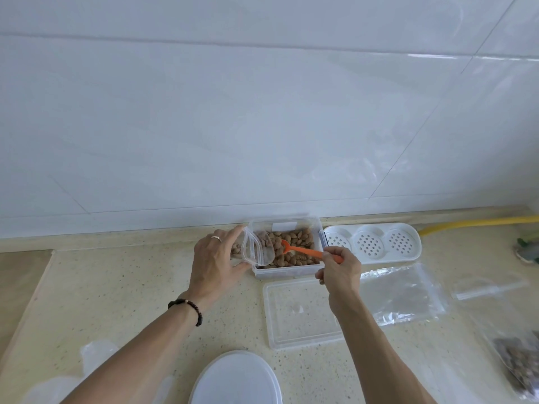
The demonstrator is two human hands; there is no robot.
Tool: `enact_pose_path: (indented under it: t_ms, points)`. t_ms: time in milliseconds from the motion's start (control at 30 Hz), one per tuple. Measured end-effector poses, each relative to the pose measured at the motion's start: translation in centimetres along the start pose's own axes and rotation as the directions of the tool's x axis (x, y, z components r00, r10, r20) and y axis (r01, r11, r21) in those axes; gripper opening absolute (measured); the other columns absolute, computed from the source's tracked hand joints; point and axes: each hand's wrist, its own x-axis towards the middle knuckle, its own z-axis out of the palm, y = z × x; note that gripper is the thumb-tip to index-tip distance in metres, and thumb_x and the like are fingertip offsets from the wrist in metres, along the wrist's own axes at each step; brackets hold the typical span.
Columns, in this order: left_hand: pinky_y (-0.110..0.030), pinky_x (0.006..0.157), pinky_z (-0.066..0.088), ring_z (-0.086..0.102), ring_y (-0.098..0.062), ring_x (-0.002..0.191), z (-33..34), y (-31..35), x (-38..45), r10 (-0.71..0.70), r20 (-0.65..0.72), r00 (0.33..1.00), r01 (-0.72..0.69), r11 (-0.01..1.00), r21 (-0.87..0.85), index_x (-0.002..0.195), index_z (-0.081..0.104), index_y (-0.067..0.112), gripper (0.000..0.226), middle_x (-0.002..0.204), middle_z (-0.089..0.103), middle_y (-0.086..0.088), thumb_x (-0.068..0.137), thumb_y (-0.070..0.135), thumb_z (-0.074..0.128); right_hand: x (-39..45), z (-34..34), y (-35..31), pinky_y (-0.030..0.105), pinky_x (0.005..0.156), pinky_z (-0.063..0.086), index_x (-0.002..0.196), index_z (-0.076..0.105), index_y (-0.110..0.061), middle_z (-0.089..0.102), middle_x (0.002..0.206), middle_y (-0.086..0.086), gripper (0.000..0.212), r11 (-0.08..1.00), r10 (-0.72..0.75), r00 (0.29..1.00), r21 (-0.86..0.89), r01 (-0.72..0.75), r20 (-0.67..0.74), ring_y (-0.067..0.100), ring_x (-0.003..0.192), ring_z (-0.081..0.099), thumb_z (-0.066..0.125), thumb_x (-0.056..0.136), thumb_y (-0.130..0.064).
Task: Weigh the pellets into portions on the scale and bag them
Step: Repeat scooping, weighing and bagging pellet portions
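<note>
The counter [122, 287] runs wide and bare on the left, up to the tiled wall [262, 112] at the far edge; a raised lip bounds it at far left. The right half is crowded: a white perforated tray [372, 243] against the wall, a flat empty bag [399, 293] nearer, a filled bag [519, 363] at the near right edge, and a yellow hose [481, 222] along the wall. A clear lid [300, 312] lies just near of the tub [287, 246], and a round white lid [236, 380] sits at the near edge.

The left hand [215, 263] reaches in from the near left, fingers and thumb curled round a small clear bag [253, 249], holding its mouth open over the tub's left rim. The right hand [339, 269] comes in from the near right and pinches the handle of an orange spoon [306, 251], whose bowl lies among the pellets [297, 243], pointing toward the bag.

The pellets are brown, oval and almond-like, filling the tub's floor; a few show inside the held bag.
</note>
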Motion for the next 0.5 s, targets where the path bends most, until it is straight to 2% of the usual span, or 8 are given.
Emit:
enact_pose_path:
  t_ms: [200, 300, 433, 500]
  points:
    - [-0.044, 0.090, 0.045, 0.060, -0.022, 0.088, -0.3, 0.4, 0.8, -0.042, -0.025, 0.999, 0.044, 0.994, 0.098, 0.130, 0.052, 0.026, 0.074, 0.090, 0.061, 0.002, 0.066, 0.046, 0.081, -0.3, -1.4, -1.3, 0.027, 0.045, 0.044, 0.095, 0.061, -0.009, 0.070, 0.085, 0.014, 0.010, 0.996, -0.006, 1.000, 0.090, 0.007, -0.015, 0.010, 0.039, 0.051, 0.054, 0.096, -0.003]
    - [-0.044, 0.095, 0.041, 0.060, -0.024, 0.094, -0.4, 0.8, 1.2, -0.074, -0.014, 0.997, 0.075, 0.992, 0.103, 0.130, 0.052, 0.026, 0.071, 0.091, 0.060, 0.002, 0.066, 0.044, 0.079, -0.9, -2.2, -3.1, 0.025, 0.044, 0.042, 0.099, 0.062, -0.006, 0.064, 0.074, 0.009, 0.009, 0.989, -0.083, 0.996, 0.126, 0.080, 0.019, 0.010, 0.039, 0.050, 0.054, 0.095, -0.002]
    - [-0.038, 0.093, 0.043, 0.059, -0.023, 0.098, -0.5, 2.0, 1.9, -0.154, 0.023, 0.988, 0.153, 0.988, 0.032, 0.136, 0.048, 0.025, 0.077, 0.100, 0.061, -0.001, 0.070, 0.048, 0.078, -2.5, -2.2, -5.4, 0.023, 0.041, 0.042, 0.093, 0.062, -0.010, 0.061, 0.077, 0.010, 0.008, 0.967, -0.255, 0.962, 0.052, 0.251, 0.098, 0.012, 0.040, 0.052, 0.056, 0.096, -0.005]
    - [-0.036, 0.092, 0.045, 0.057, -0.021, 0.103, -0.6, 2.7, 2.2, -0.209, 0.057, 0.976, 0.213, 0.974, -0.079, 0.140, 0.044, 0.022, 0.080, 0.109, 0.059, -0.003, 0.072, 0.046, 0.078, -3.5, -2.0, -6.1, 0.025, 0.041, 0.043, 0.088, 0.063, -0.014, 0.065, 0.079, 0.006, 0.013, 0.903, -0.410, 0.893, -0.060, 0.426, 0.184, 0.015, 0.043, 0.054, 0.057, 0.096, -0.005]
